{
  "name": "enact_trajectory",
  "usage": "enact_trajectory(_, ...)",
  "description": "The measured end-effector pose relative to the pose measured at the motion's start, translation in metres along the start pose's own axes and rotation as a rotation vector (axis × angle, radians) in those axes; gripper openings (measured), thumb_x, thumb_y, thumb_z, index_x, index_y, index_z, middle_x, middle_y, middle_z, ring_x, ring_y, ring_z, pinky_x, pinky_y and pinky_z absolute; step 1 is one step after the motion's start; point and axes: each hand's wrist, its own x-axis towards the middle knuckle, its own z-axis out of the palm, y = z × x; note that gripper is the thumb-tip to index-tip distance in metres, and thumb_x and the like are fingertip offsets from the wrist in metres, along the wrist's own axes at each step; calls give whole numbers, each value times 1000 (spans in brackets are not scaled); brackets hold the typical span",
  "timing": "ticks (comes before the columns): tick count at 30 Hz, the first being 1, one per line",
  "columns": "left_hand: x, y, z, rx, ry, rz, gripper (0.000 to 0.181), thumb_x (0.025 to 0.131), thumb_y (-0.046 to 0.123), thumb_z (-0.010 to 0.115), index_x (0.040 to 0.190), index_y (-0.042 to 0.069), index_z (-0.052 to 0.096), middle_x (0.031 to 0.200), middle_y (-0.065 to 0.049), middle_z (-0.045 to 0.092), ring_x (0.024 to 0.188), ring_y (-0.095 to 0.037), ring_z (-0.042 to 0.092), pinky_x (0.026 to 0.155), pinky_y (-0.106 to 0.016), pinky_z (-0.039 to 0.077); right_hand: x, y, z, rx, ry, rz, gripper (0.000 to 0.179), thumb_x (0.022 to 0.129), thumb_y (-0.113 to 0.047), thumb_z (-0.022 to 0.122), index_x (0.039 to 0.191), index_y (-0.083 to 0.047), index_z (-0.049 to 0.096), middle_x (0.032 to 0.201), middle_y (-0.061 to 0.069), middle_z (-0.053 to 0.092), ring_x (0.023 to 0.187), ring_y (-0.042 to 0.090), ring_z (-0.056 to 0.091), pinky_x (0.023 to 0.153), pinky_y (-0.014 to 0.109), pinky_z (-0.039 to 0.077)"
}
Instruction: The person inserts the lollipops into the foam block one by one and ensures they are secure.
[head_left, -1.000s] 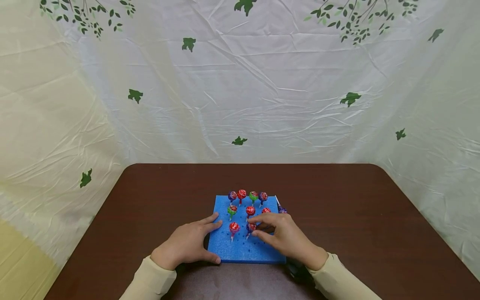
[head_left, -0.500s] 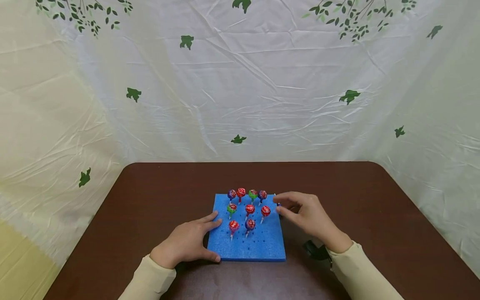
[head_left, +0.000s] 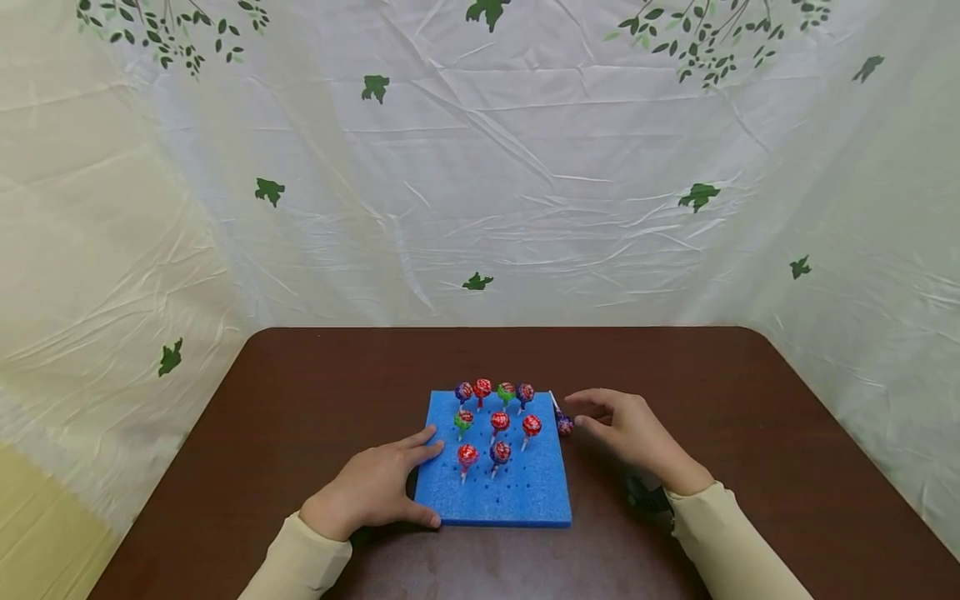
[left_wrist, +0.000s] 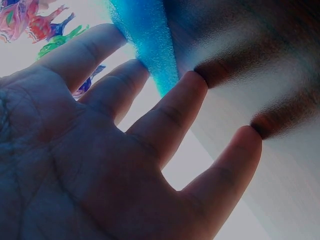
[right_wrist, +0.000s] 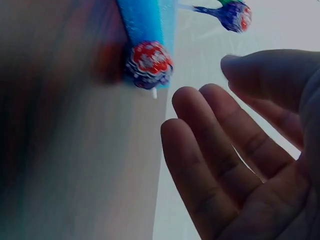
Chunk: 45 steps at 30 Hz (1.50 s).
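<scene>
A blue foam board (head_left: pixel 525 500) lies on the table with several wrapped lollipops upright in it, among them a purple lollipop (head_left: pixel 500 452) and a pink-red lollipop (head_left: pixel 467 455) in the nearest row. My left hand (head_left: pixel 378 483) rests at the board's left edge, thumb at the near corner, fingers spread. Just off the right edge, a loose purple lollipop (head_left: pixel 565 426) leans with its white stick by the board. To its right is my right hand (head_left: pixel 633 429), fingers loosely bent with nothing between them. The right wrist view shows a gap between those fingers and the loose purple lollipop (right_wrist: pixel 150 65).
Small holes dot the near part of the board. The dark brown table (head_left: pixel 337 367) extends around it on all sides. Behind stands a pale cloth backdrop (head_left: pixel 480 167) with green leaf prints. A dark device (head_left: pixel 647 493) sits under the right wrist.
My right hand has left the purple lollipop in the nearest row, which stands in the board. It moved right, past the board's edge, beside the loose lollipop. The left hand has stayed put.
</scene>
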Motion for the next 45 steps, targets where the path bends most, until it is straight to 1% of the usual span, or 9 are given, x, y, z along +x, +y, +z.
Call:
enact_trajectory(4,0,0,0,1,3,0,96,69,61,83,146,14,53,157,-8,37,134,-35,46,98,-58,45,0,2,6,13,-44,-26,32,92,2,68,122,-6,69,116,6,70,99,21,69,80,36,57)
enact_trajectory(8,0,0,1,2,8,1,95,68,60,83,146,14,53,157,-7,37,135,-35,46,98,-58,44,0,3,9,-4,-70,-42,34,91,5,68,123,-6,69,118,5,69,101,21,68,82,37,57)
enact_trajectory(13,0,-1,2,5,11,4,95,68,60,83,146,14,53,157,-8,37,135,-36,46,98,-58,45,-2,2,8,-18,-83,-40,30,91,2,70,120,-6,70,115,6,69,100,23,68,83,41,56)
enact_trajectory(20,0,-2,2,12,11,11,96,69,62,82,146,14,53,157,-8,37,135,-35,46,98,-57,45,-3,2,3,-61,-73,-41,25,88,-4,76,112,-8,74,107,0,70,96,19,67,83,42,56)
enact_trajectory(27,1,-3,3,15,12,14,96,69,63,82,147,14,52,158,-7,37,136,-34,45,99,-56,45,-3,7,5,-127,-113,-64,23,87,-9,79,109,-12,75,102,-5,69,93,14,66,83,40,56)
enact_trajectory(35,1,-4,3,12,14,16,96,69,62,82,146,14,53,157,-8,37,135,-35,46,99,-57,45,-4,8,8,-164,-108,-79,26,83,-7,81,108,-12,75,103,-5,67,92,14,65,81,40,56)
enact_trajectory(39,1,-4,3,14,16,19,96,69,62,82,146,14,53,157,-8,37,135,-35,46,98,-57,45,-4,8,9,-209,-93,-85,27,82,-6,82,107,-12,76,103,-5,67,93,15,63,81,40,55)
enact_trajectory(45,0,-4,3,12,18,25,97,68,62,82,146,13,53,157,-8,37,135,-34,46,98,-56,45,-5,7,11,-252,-91,-74,29,81,-5,82,109,-12,76,104,-3,66,89,14,60,77,37,55)
